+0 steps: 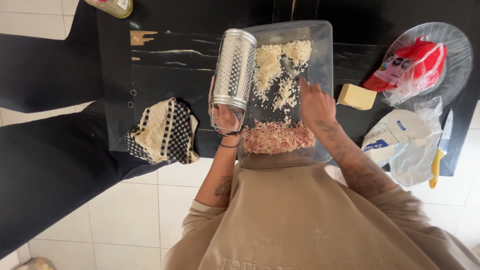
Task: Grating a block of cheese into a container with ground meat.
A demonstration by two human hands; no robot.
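Note:
My left hand (223, 116) holds a round metal grater (234, 70) by its lower end, just left of a clear rectangular plastic container (322, 55). Inside the container lie pale grated cheese (272, 65) and a band of pinkish grated food (277, 137) near its front wall. My right hand (315, 102) reaches into the container, fingers spread, touching the grated cheese. A block of yellow cheese (356, 96) rests on the black table to the right.
A checkered cloth (162, 131) lies at the table's left edge. To the right sit a clear plate (455, 47) with a red-and-pink wrapper (412, 67), a plastic bag (400, 137) and a yellow-handled knife (440, 150). Another person's dark trouser legs (45, 150) stand at left.

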